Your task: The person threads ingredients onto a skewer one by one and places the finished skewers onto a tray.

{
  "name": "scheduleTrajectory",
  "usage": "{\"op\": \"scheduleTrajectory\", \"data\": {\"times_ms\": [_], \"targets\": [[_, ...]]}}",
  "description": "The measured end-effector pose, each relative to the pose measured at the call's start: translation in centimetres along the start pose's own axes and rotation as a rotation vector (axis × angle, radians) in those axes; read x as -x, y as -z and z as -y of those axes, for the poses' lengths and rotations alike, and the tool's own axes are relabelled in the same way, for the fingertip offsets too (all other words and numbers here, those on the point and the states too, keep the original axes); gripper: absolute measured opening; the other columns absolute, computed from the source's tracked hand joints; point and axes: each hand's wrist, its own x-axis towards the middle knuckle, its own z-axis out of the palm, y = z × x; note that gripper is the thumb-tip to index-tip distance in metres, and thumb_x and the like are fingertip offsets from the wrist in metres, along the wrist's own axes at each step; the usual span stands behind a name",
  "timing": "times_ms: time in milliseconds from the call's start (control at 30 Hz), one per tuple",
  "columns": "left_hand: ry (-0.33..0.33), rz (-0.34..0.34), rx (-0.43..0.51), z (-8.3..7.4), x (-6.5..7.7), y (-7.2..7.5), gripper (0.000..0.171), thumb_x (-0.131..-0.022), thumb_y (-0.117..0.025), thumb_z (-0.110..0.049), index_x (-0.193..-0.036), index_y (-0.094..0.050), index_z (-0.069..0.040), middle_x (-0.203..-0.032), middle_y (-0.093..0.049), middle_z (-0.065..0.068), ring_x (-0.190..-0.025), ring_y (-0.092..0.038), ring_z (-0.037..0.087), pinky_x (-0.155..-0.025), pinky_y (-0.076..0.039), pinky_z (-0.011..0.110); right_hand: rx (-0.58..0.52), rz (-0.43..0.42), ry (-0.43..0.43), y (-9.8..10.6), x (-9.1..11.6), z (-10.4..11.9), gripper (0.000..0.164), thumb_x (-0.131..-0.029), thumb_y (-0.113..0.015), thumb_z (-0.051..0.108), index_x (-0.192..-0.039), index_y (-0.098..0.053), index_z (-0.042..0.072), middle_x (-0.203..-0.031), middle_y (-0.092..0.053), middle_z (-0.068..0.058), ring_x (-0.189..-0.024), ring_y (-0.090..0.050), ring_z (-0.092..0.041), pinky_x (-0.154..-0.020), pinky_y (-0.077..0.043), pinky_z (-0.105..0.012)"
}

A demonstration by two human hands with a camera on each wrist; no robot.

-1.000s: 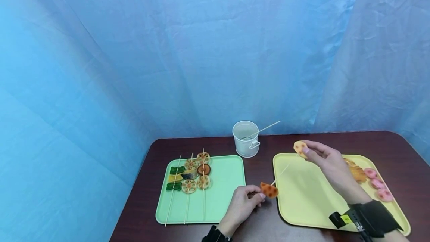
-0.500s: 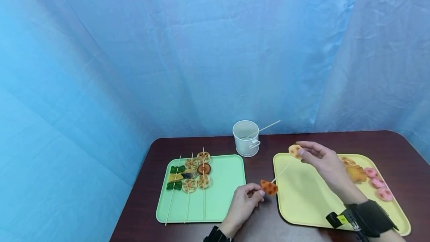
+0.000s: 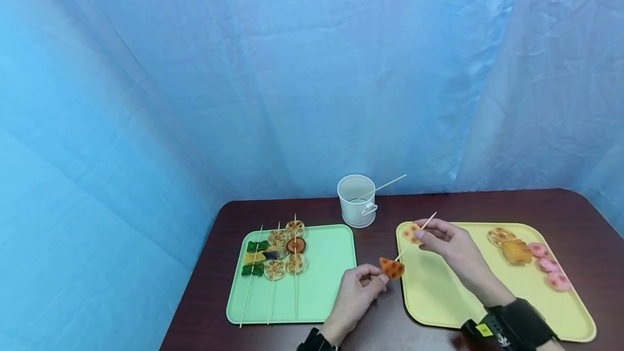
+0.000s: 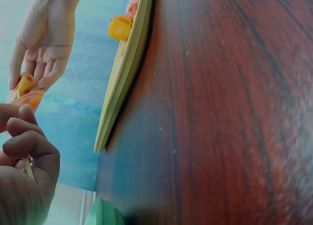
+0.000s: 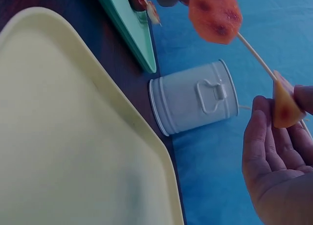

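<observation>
In the head view my left hand [image 3: 356,297] grips a thin wooden skewer [image 3: 430,220] that carries a brown-spotted orange slice [image 3: 392,268] just beyond the fingertips. The left wrist view shows the stick's lower part [image 4: 29,170] between the curled fingers. My right hand [image 3: 453,248] pinches a spotted pale-yellow slice [image 3: 411,233] farther up the same skewer. That slice is threaded on, and the skewer's tip sticks out past it. In the right wrist view a stretch of bare stick separates the orange slice [image 5: 215,17] from the yellow slice [image 5: 285,105].
A green tray [image 3: 331,270] at left bears several loaded skewers [image 3: 296,297]. The yellow tray [image 3: 439,302] at right holds a lotus root slice [image 3: 501,236], a golden piece [image 3: 517,252] and pink pieces [image 3: 548,265]. Between them, farther back, stands a white bucket [image 3: 357,210] with a stick.
My right hand has moved left and down, bringing the yellow slice onto the skewer, whose tip now pokes out past it. The left hand has stayed nearly in place, rising slightly.
</observation>
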Motion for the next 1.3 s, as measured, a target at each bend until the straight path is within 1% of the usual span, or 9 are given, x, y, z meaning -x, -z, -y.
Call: {"op": "scheduleTrajectory", "data": {"times_ms": [100, 267, 500, 633, 700, 867, 1000, 1167, 1300], "targets": [[0.011, 0.009, 0.004, -0.1, 0.0, 0.0, 0.016, -0.093, -0.072, -0.011, -0.096, -0.073, 0.005, -0.071, -0.064, -0.003, -0.056, -0.051, 0.006, -0.052, -0.041, 0.018, 0.011, 0.005, -0.018, -0.5, 0.2, 0.0, 0.045, -0.102, -0.067, 0.032, -0.129, -0.063, -0.004, -0.113, -0.073, -0.009, -0.099, -0.070, -0.014, -0.088, -0.058, -0.038], [0.008, 0.017, 0.002, -0.1, 0.1, 0.0, 0.019, -0.094, -0.071, -0.010, -0.097, -0.073, 0.008, -0.073, -0.067, 0.003, -0.055, -0.049, 0.006, -0.052, -0.040, 0.019, 0.058, 0.018, -0.034, -1.1, 0.5, -0.5, 0.037, -0.102, -0.067, 0.035, -0.114, -0.068, 0.000, -0.112, -0.073, -0.006, -0.099, -0.068, -0.014, -0.087, -0.057, -0.037], [-0.013, 0.040, 0.009, 0.0, 0.2, 0.1, 0.017, -0.095, -0.072, -0.010, -0.098, -0.073, 0.006, -0.075, -0.068, 0.004, -0.057, -0.050, 0.005, -0.053, -0.041, 0.018, 0.030, 0.044, -0.006, -1.7, 0.8, -0.8, 0.032, -0.102, -0.067, 0.028, -0.115, -0.069, -0.002, -0.118, -0.073, -0.010, -0.101, -0.068, -0.010, -0.086, -0.056, -0.029], [-0.025, 0.050, -0.002, 0.1, 0.2, 0.2, 0.023, -0.097, -0.070, -0.011, -0.097, -0.070, 0.012, -0.074, -0.068, 0.009, -0.055, -0.047, 0.005, -0.051, -0.038, 0.017, 0.033, 0.049, -0.036, -1.9, 0.9, -0.8, 0.032, -0.101, -0.069, 0.029, -0.113, -0.069, -0.001, -0.123, -0.071, -0.012, -0.103, -0.068, -0.007, -0.086, -0.056, -0.029], [-0.020, 0.053, -0.009, 0.1, 0.1, 0.2, 0.027, -0.098, -0.069, -0.013, -0.097, -0.069, 0.014, -0.072, -0.067, 0.007, -0.054, -0.046, 0.005, -0.050, -0.037, 0.016, 0.036, 0.058, -0.048, -2.1, 1.0, -0.9, 0.032, -0.101, -0.069, 0.029, -0.112, -0.069, -0.001, -0.126, -0.070, -0.014, -0.105, -0.069, -0.007, -0.087, -0.056, -0.031], [0.006, 0.056, -0.014, 0.1, 0.0, 0.1, 0.030, -0.099, -0.068, -0.015, -0.099, -0.069, 0.015, -0.070, -0.064, -0.005, -0.054, -0.045, 0.005, -0.049, -0.036, 0.017, 0.060, 0.064, -0.052, -2.4, 1.1, -1.2, 0.031, -0.101, -0.069, 0.030, -0.110, -0.070, 0.000, -0.128, -0.069, -0.015, -0.106, -0.068, -0.007, -0.087, -0.056, -0.030], [0.015, 0.051, -0.014, 0.1, 0.0, 0.0, 0.029, -0.098, -0.068, -0.014, -0.099, -0.069, 0.015, -0.070, -0.063, -0.007, -0.054, -0.045, 0.004, -0.050, -0.036, 0.017, 0.084, 0.060, -0.044, -2.6, 1.3, -1.3, 0.029, -0.101, -0.069, 0.030, -0.107, -0.071, 0.002, -0.126, -0.070, -0.014, -0.105, -0.066, -0.007, -0.086, -0.055, -0.029], [0.031, 0.046, -0.008, 0.1, 0.0, 0.0, 0.023, -0.096, -0.066, -0.011, -0.099, -0.071, 0.011, -0.072, -0.066, -0.004, -0.056, -0.048, 0.004, -0.051, -0.038, 0.018, 0.091, 0.062, -0.030, -2.6, 1.3, -1.4, 0.028, -0.102, -0.068, 0.028, -0.108, -0.071, 0.001, -0.125, -0.070, -0.015, -0.105, -0.067, -0.007, -0.086, -0.055, -0.029], [0.006, 0.046, -0.042, 0.1, -0.1, 0.2, 0.018, -0.096, -0.066, -0.007, -0.099, -0.072, 0.010, -0.075, -0.070, 0.002, -0.059, -0.051, 0.007, -0.052, -0.039, 0.017, 0.088, 0.072, -0.016, -2.6, 1.3, -1.4, 0.028, -0.102, -0.068, 0.027, -0.110, -0.071, 0.001, -0.126, -0.070, -0.015, -0.106, -0.068, -0.007, -0.088, -0.054, -0.027]]}}
